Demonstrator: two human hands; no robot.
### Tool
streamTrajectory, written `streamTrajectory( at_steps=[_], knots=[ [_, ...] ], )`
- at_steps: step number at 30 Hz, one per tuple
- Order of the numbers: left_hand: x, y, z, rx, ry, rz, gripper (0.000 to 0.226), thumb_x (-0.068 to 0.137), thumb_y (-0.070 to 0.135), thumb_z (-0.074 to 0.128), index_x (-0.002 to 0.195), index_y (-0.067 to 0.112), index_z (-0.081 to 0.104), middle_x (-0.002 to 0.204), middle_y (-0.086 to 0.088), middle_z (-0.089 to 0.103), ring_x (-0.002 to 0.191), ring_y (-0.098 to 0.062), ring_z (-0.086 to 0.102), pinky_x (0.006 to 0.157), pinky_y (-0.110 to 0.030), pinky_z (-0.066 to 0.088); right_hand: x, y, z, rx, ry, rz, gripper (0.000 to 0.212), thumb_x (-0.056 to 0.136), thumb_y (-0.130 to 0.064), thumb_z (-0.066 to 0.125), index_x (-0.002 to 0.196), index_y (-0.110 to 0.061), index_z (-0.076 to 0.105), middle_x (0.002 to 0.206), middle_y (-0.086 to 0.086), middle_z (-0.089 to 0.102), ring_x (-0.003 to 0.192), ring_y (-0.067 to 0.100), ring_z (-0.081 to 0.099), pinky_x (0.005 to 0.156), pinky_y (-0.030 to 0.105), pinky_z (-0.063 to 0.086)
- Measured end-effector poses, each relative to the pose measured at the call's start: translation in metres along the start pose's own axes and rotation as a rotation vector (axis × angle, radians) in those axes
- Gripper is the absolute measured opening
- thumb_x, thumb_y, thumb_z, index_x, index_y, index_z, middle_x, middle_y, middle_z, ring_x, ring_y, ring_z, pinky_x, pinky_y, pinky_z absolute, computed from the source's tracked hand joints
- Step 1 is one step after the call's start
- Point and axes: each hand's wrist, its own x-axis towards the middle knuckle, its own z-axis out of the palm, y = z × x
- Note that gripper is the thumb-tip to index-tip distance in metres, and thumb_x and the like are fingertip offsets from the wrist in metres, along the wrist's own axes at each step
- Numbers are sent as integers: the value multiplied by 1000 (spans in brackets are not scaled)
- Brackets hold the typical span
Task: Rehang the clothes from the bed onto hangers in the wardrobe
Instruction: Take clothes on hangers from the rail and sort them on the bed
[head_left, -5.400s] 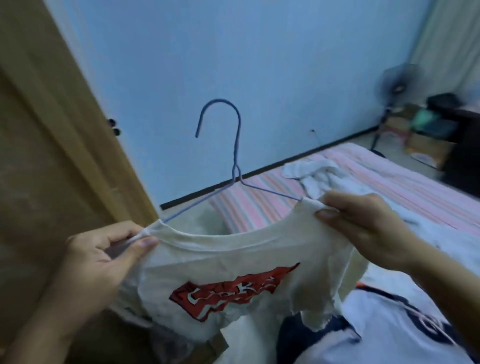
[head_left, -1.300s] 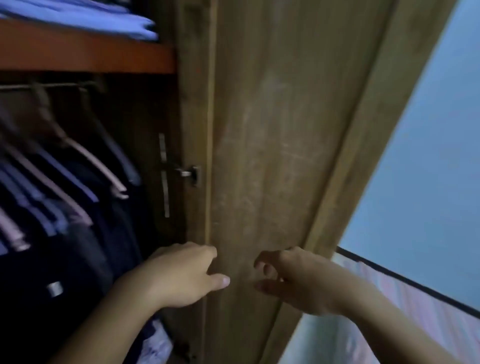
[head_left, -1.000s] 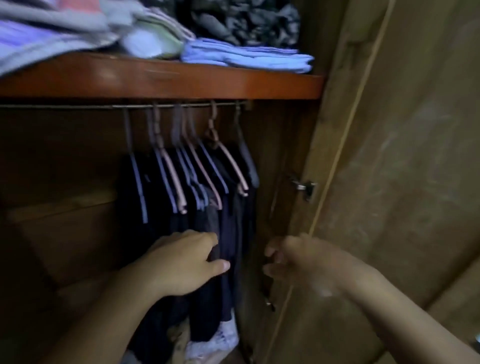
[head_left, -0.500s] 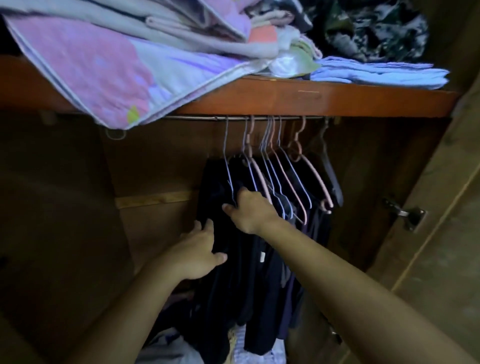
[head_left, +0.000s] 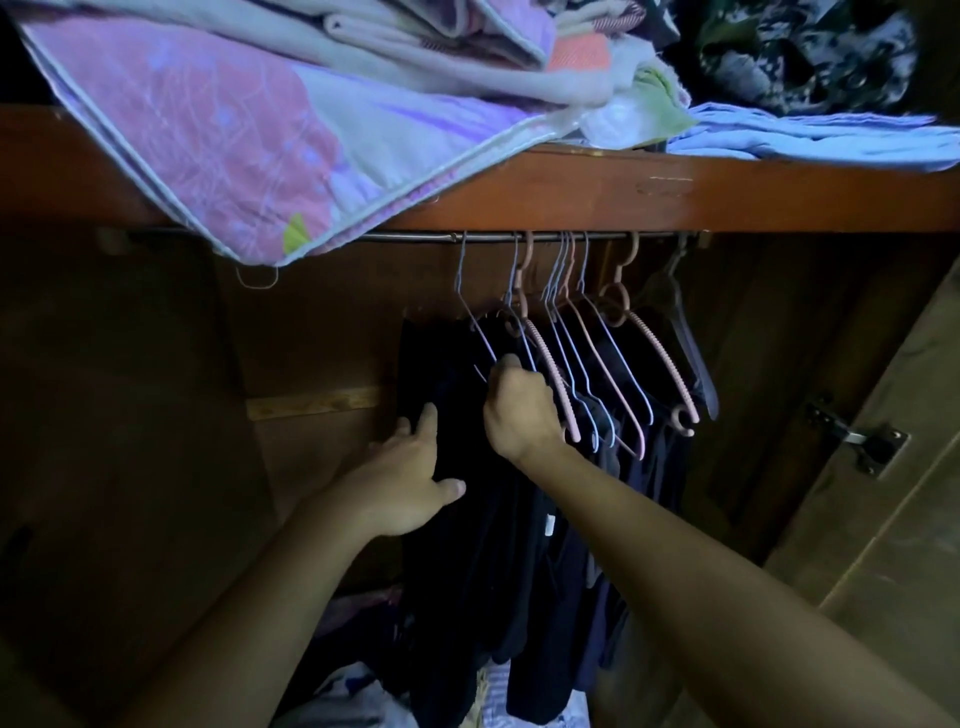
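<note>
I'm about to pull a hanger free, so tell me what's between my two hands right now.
In the head view, only dark hanging clothes lie between the left hand and the right hand.

Shelf (head_left: 623, 195): reddish-brown wood w/ a slight sheen, edge scuffed at right. Wardrobe back & side panels (head_left: 130, 415): darker wood, matt. Door (head_left: 893, 545) at right: lighter wood, dull, grain visible; metal hinge (head_left: 857, 439) on it, shiny. Rail (head_left: 415, 237) under shelf: thin metal, glossy. Wire hangers (head_left: 571, 364): thin, smooth, pale blue coating. Pink hangers (head_left: 660, 358): thicker, look plastic, ribbed arms. Hanging clothes (head_left: 467, 545): dark cloth, matt, soft folds. On shelf: quilt (head_left: 208, 135), pink/lilac printed cloth, smooth; folded blue cloth (head_left: 831, 140) at right, matt; dark patterned fabric (head_left: 805, 52) behind it.
</note>
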Motion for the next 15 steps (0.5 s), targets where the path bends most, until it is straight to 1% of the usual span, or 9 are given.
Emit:
streamTrajectory(
  at_steps=[2,3,4,6,8,11,13,15],
  knots=[
    [1,0,-2,-24,46,7,100,92,53,55,150,32,-25,165,-7,-7,150,-35,14,118,-50,26,4,0,-4,47,56,-61,13,87,2,41,96,-7,46,87,23,64,80,43,62,59,35,33],
    [1,0,-3,-36,63,6,101,92,52,55,149,33,-27,165,-7,-8,149,-35,15,118,-51,26,6,0,-7,61,80,-89,15,87,3,41,93,-11,43,85,23,64,78,42,61,58,35,33],
    [1,-1,-3,-47,74,2,101,93,51,55,148,33,-28,165,-6,-9,149,-36,15,118,-51,26,7,-1,-11,79,103,-110,16,88,3,42,91,-13,42,85,23,65,77,42,60,58,37,35],
    [0,-3,-5,-67,93,-9,100,94,48,55,149,33,-27,165,-7,-10,150,-36,12,119,-52,23,7,1,-18,145,124,-132,14,90,2,42,89,-12,45,84,21,66,78,41,60,61,41,44],
    [-1,-7,-8,-91,121,-16,97,96,44,55,151,31,-24,165,-7,-10,150,-36,10,120,-52,21,2,10,-22,207,101,-140,12,92,-2,42,87,-10,49,82,16,67,79,38,62,67,43,50],
    [-3,-11,-15,-98,181,-20,92,98,41,54,154,26,-18,164,-9,-12,151,-32,8,121,-49,17,-19,35,-29,286,22,-164,19,99,-12,41,84,-16,50,83,6,70,84,27,69,77,43,55],
    [-4,-12,-17,-94,237,-19,90,98,39,54,155,23,-14,164,-9,-13,151,-32,7,121,-47,16,-39,57,-38,296,-26,-186,26,105,-21,40,81,-21,50,83,-1,72,86,17,70,79,39,55],
    [-5,-11,-14,-96,294,-3,88,98,39,54,156,22,-9,164,-9,-11,151,-31,5,122,-45,14,-63,78,-52,313,-60,-202,29,106,-24,40,79,-24,50,81,-5,72,85,7,69,77,32,53]
  ],
)
